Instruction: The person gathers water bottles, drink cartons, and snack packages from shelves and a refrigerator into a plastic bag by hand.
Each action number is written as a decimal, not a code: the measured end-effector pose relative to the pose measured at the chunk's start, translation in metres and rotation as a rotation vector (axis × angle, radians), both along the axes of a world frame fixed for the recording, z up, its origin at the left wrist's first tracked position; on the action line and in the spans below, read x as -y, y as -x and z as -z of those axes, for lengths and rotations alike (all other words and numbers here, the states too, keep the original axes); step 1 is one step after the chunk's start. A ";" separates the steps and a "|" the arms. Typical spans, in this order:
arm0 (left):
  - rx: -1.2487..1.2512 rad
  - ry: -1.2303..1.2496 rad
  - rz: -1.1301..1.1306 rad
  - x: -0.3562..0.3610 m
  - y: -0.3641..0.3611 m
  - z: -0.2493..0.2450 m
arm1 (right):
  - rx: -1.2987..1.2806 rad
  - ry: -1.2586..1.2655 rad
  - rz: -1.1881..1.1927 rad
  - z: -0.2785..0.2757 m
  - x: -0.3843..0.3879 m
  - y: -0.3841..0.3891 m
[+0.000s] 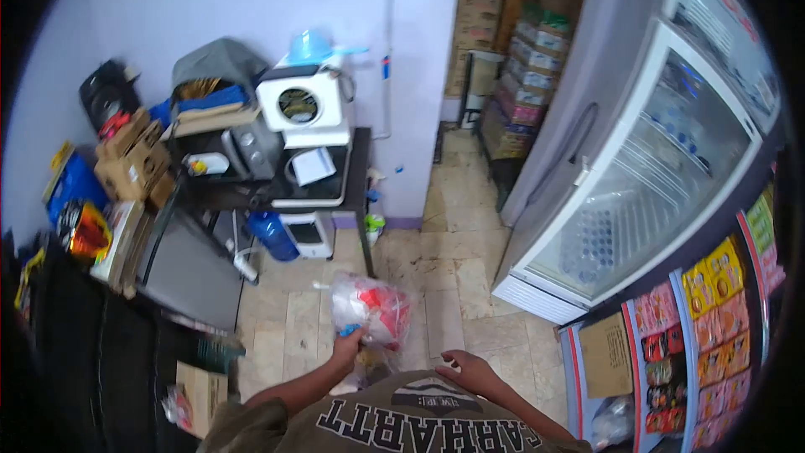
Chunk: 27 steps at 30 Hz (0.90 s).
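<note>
My left hand [347,347] is closed on the gathered top of a clear plastic bag [394,337] that hangs in front of me above the tiled floor. Red and white items show through the plastic, but their kind cannot be made out. A small blue bit [348,330] shows right at the fingers of this hand. My right hand [468,371] is held low before my shirt, to the right of the bag and apart from it. Its fingers are loosely bent and spread, with nothing in them.
Ahead stands a dark table [359,176] bearing a microwave [251,155] and a white appliance [300,109]; a blue water jug [272,235] is beneath. A glass-door fridge [620,201] and snack shelves [688,327] line the right. Stacked cartons [532,75] fill the doorway's far side.
</note>
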State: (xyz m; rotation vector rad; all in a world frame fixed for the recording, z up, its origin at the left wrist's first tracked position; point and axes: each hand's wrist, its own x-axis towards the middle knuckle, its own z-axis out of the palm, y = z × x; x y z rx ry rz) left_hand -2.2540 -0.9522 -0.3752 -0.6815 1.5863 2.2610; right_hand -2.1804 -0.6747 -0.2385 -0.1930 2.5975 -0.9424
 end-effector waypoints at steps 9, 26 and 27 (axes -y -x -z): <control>0.105 0.114 -0.491 0.019 -0.086 -0.006 | 0.097 -0.016 -0.366 -0.004 -0.023 0.032; 0.275 0.216 -1.499 0.017 -0.336 0.014 | 0.252 -0.028 -0.908 0.018 0.008 0.042; 0.305 0.184 -1.509 0.019 -0.342 0.012 | 0.177 -0.037 -0.940 0.018 0.008 0.043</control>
